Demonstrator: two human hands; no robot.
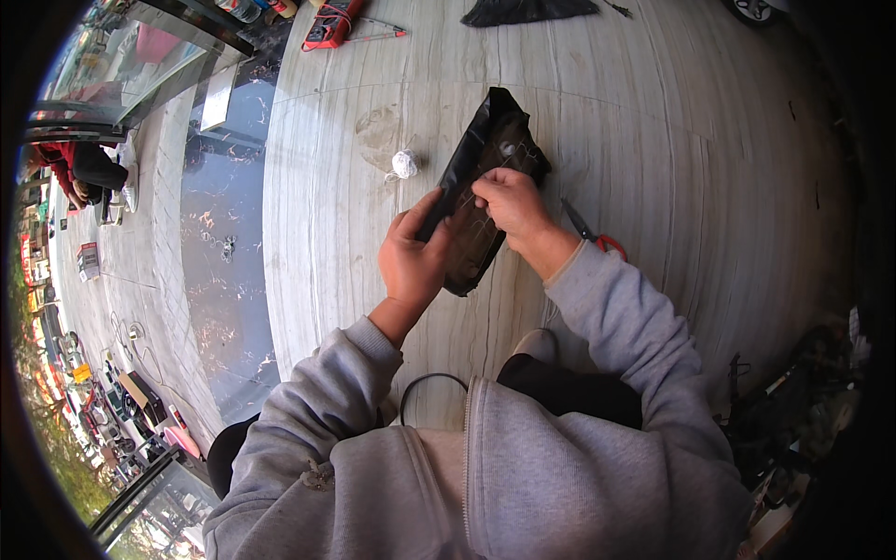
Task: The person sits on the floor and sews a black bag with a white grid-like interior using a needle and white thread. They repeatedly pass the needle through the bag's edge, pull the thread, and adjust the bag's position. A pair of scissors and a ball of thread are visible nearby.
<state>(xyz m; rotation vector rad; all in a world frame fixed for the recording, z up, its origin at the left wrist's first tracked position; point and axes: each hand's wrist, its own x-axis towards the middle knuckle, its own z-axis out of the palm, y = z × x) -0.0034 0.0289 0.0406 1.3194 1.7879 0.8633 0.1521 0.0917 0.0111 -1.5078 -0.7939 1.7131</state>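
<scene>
A long black leather-like piece point(457, 177) with a brownish inner side slants up and away in front of me. My left hand point(415, 247) grips its left edge, thumb along the near side. My right hand point(509, 203) is over its middle, thumb and forefinger pinched together. Fine pale threads trail over the brown side close to those fingers. Whatever is in the pinch is too small to make out. Left of the piece, a ball of white thread point(404, 164) lies on the floor. Scissors with red handles point(611, 245) lie by my right wrist, blades pointing away from me.
At the far left of the streaked tile floor point(327, 215) lies a red meter point(329, 26) with leads. A black bristly brush-like thing point(527, 11) is at the top edge, a wheel point(749, 9) at the top right. A person in red point(65, 173) is beyond the doorway.
</scene>
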